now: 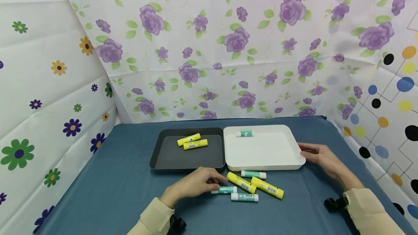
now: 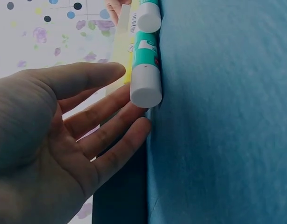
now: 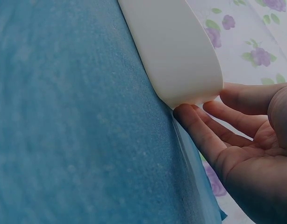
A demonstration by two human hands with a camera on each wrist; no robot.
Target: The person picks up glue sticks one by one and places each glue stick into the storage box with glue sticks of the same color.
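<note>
My left hand (image 1: 197, 182) is low over the table, thumb and fingers spread apart around the white end of a green-and-white glue stick (image 2: 146, 84). The fingertips are right at that end, with a gap beside the thumb. Next to it lie a second green glue stick (image 1: 245, 197), a third green one (image 1: 253, 174) and two yellow glue sticks (image 1: 267, 188), (image 1: 241, 182). My right hand (image 1: 326, 159) holds the right edge of the white tray (image 1: 267, 151), its thumb at the rim and fingertips low on the outer wall (image 3: 185, 60).
The dark grey tray (image 1: 183, 160) stands against the white one and has two yellow glue sticks (image 1: 195, 144) inside. One green glue stick (image 1: 245, 134) lies in the white tray. A blue cloth (image 1: 114, 184) covers the table; a flowered curtain (image 1: 202, 46) hangs behind.
</note>
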